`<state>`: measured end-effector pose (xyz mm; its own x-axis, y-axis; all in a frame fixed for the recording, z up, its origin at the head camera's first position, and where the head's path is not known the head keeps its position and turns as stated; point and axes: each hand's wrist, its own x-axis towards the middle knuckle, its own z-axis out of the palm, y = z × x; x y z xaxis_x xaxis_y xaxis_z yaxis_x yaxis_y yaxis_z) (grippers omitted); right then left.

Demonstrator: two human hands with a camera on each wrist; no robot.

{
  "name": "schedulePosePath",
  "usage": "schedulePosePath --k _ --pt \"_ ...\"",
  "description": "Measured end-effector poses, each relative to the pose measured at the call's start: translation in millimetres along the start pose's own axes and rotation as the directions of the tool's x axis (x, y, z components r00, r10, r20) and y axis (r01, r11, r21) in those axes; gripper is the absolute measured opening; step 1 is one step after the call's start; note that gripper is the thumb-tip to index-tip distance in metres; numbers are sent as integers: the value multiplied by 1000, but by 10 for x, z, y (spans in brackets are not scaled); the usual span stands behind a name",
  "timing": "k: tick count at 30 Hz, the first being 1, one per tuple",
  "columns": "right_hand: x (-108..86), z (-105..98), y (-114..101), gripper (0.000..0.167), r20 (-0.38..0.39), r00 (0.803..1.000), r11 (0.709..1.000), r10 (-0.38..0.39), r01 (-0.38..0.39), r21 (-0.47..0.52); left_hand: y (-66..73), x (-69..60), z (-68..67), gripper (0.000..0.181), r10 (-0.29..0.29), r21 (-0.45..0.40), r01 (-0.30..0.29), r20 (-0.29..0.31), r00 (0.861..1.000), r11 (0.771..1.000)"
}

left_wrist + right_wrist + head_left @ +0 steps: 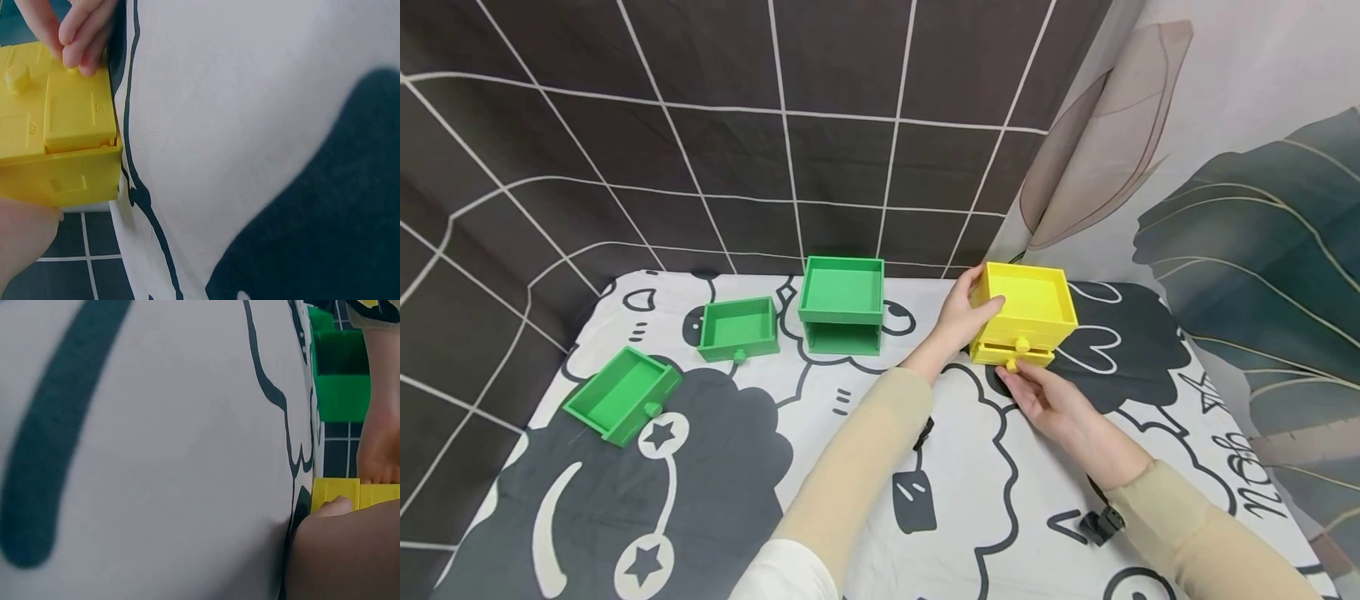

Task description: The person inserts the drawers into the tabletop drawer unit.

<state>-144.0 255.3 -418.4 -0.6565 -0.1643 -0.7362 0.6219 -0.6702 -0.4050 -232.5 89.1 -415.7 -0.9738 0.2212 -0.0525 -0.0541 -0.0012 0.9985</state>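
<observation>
The yellow cabinet [1037,298] stands by the far edge of the desk [958,500], towards its far right corner, upright and with its front facing the person. The left hand [958,317] grasps it from the left side, the thumb over the rim of the top and the other fingers along the side towards the back; this seems meant to brace the cabinet so that a pull at the front does not drag it along. The right hand [1051,404] is low at the front, its fingers pinching the knob of the lower drawer [1041,358], which juts out a little from the body. The upper knob [1022,344] is untouched; gripping only the lower one probably lets that drawer slide by itself.

The green cabinet [842,293] stands near the middle of the far edge, its front compartment open. To its left, also near the far edge, sits one small green drawer [739,327]; another green drawer [623,387] lies at an angle near the left edge. Both rest open side up, well apart from the hands, perhaps to leave room around the yellow cabinet.
</observation>
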Motion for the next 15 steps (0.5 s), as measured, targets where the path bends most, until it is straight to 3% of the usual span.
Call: schedulePosePath --k 15 --pt "98 50 -57 27 3 1000 1000 0 0 3 -25 5 -3 70 17 -18 -17 9 1000 1000"
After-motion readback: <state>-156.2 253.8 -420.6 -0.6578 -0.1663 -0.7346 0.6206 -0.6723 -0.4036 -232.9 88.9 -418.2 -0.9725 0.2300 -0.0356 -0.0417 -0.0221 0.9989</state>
